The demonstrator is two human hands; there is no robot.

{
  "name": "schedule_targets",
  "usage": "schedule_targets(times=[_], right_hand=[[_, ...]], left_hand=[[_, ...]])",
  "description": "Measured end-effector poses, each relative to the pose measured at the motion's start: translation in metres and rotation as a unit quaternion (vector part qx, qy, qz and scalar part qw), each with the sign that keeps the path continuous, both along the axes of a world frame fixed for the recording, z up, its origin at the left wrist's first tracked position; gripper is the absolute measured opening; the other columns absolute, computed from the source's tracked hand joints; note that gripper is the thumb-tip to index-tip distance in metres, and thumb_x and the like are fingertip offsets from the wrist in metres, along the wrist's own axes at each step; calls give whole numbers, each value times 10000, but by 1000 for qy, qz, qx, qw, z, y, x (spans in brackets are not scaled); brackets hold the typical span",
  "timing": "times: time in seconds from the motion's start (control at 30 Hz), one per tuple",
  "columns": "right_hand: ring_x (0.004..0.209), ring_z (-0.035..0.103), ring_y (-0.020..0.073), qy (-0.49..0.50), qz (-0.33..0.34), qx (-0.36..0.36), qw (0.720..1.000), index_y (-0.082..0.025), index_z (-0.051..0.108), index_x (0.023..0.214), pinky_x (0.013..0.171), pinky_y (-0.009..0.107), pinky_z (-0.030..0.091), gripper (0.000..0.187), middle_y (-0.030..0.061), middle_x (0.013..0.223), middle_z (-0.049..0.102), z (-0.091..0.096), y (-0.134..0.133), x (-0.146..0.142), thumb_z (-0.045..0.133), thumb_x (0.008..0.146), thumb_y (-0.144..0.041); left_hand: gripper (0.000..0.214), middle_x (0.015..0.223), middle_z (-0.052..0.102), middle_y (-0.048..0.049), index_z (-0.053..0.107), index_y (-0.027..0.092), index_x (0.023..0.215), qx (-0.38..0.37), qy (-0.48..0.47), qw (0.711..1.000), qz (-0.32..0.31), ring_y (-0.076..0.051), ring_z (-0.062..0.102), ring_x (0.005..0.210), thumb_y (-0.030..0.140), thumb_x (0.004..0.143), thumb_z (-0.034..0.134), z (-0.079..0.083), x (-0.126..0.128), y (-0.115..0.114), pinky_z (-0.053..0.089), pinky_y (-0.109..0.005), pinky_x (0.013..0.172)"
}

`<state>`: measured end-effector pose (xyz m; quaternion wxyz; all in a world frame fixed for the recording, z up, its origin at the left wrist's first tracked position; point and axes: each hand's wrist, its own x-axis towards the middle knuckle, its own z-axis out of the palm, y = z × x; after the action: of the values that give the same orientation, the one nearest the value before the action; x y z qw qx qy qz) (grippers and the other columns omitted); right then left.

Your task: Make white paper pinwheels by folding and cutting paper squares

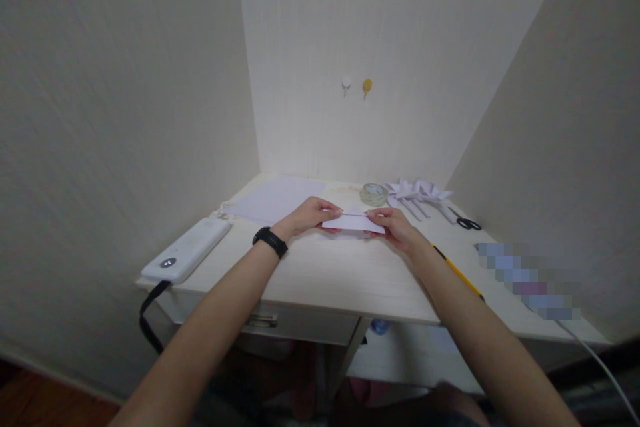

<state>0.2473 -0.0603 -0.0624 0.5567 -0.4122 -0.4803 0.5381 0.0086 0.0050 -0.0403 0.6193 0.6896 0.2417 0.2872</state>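
Observation:
A folded piece of white paper (353,222) is held just above the desk between my two hands. My left hand (320,212) pinches its left end, thumb on top and fingers beneath. At the right end my right hand (389,223) grips it the same way. A black watch band (271,241) circles my left wrist. Behind my right hand lie a roll of clear tape (374,194) and a heap of folded white paper strips (419,195).
White sheets (275,197) lie at the back left of the desk (320,277). A white device (187,251) with a black strap sits at the left edge. Black scissors (468,222), a yellow-and-black pencil (457,271) and a blurred-out object (525,281) with a white cable are on the right.

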Motion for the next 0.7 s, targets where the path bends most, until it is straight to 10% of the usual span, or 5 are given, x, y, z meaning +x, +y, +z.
schedule_targets(times=[0.7], right_hand=[[663,677,160,21,-7,-11,1000,-144,778,816,577,273,632,273,83,824,735,-2,0,3,879,562,-153]], left_hand=[[371,879,758,-104,775,128,950,32,-10,998,50,-123,637,700,270,621,873,1,-4,2,505,-271,725]])
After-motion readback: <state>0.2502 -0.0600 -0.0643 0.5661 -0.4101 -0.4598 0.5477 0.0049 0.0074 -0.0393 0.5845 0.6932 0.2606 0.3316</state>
